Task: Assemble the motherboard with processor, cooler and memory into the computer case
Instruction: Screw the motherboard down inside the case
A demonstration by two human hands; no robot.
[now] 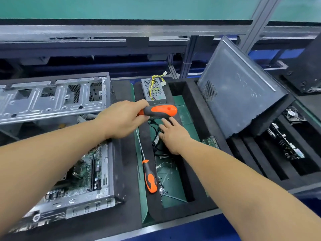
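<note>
— While the left hand [124,119] curls round that screwdriver [159,111], what is the grip like?

— Fingers and thumb wrap the chunky orange-and-grey rubbery handle, its thin steel shaft slanting down beneath the wrist. The right hand [171,134] lies flat, fingers straight and spread, holding nothing, on black cables [155,136] inside the foam tray [189,101].

— And around them?

— A second screwdriver [149,177] of the same make lies on the tray's left lip. Small dark screws [162,188] are scattered on the green mat just beside its handle. A perforated grey metal power supply [152,90] with yellow and black wires stands at the tray's far end.

— Where's the motherboard [83,173]?

— Left on the bench, already seated in the steel computer case [74,204]. A dark side panel [243,94] leans tilted at right.
</note>
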